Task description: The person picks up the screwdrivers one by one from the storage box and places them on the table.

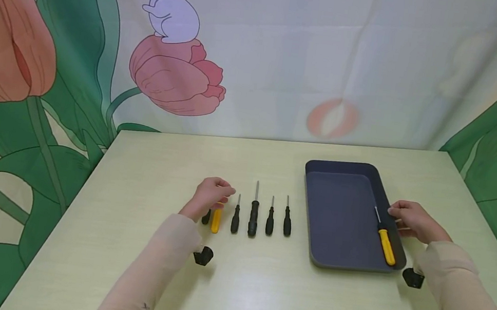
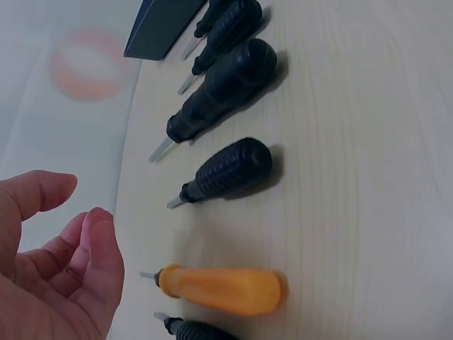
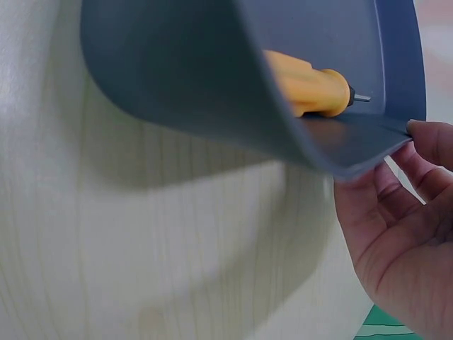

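Observation:
My left hand (image 1: 213, 193) hovers over the left end of a row of screwdrivers, its thumb and bent fingers apart with nothing between them. Below it lie a yellow-handled screwdriver (image 2: 225, 289) and a black-handled one (image 2: 202, 331), both partly hidden by the hand in the head view. With thumb and fingers, my right hand (image 1: 418, 222) pinches the right rim of a dark grey tray (image 1: 333, 222). Inside that tray, along its right wall, rests another yellow-handled screwdriver (image 1: 386, 246), tip pointing away from me.
Rightward along the row come a short black screwdriver (image 1: 235, 221), a longer thick black one (image 1: 253, 217) and two slim ones, a black screwdriver (image 1: 270, 222) and a black screwdriver (image 1: 287, 223) nearest the tray. A printed curtain (image 1: 278, 65) hangs behind the table's back edge.

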